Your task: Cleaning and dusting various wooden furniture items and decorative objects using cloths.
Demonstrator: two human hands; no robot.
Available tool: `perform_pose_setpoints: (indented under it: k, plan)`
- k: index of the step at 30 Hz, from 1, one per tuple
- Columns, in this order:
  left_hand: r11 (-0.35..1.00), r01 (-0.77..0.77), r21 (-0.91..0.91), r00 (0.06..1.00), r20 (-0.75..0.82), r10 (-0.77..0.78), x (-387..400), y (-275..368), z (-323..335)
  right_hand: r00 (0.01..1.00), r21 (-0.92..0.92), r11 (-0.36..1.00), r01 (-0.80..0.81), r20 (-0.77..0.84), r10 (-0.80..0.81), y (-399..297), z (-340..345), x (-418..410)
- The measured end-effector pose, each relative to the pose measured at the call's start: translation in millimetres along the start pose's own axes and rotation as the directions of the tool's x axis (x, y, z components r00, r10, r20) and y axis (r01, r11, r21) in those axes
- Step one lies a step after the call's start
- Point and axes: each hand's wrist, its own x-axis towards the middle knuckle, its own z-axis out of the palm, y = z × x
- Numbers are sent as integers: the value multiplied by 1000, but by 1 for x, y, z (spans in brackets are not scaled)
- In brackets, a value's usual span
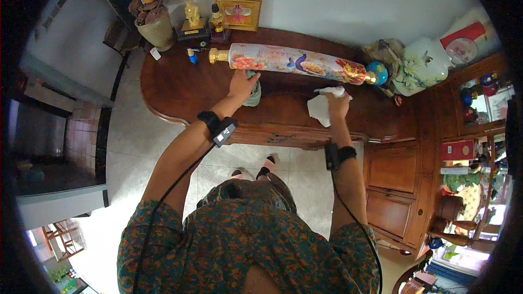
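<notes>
Just in front of me is a dark wooden table (188, 90). Along its back part lies a long white scroll-like cylinder (302, 63) with flowers, a peacock and gold end knobs. My left hand (242, 85) holds a grey-green object (254, 94), perhaps a small stone or ceramic ornament, standing on the table below the cylinder's left part. My fingers and thumb are around its top. My right hand (338, 104) grips a bunched white cloth (318, 108), part of which hangs down over the tabletop. The cloth is near the cylinder's right end.
At the back left stand a potted plant (157, 28), a golden figurine (192, 15), a small bottle (216, 18) and a gold picture frame (238, 13). A blue-capped item (192, 57) is near them. A small globe (376, 73) and a floral porcelain vessel (423, 67) stand right, beside a wooden cabinet (392, 167).
</notes>
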Motion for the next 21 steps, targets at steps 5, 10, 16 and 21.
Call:
perform_pose_setpoints:
  k: [5,10,16,21]
  plan:
    - [997,52,51,998,-43,-50,-21,-23,-21,907,437,839,323,109,-406,-100,13,-110]
    - [999,-4,41,999,46,2,-28,-32,-29,610,-155,592,791,275,-743,-137,68,-122]
    - [977,-157,143,969,213,124,-31,-36,-26,469,-213,419,883,453,-758,-140,106,-107]
    - [944,-271,190,948,224,227,-35,-47,-31,506,-311,399,862,523,-685,-121,78,-83]
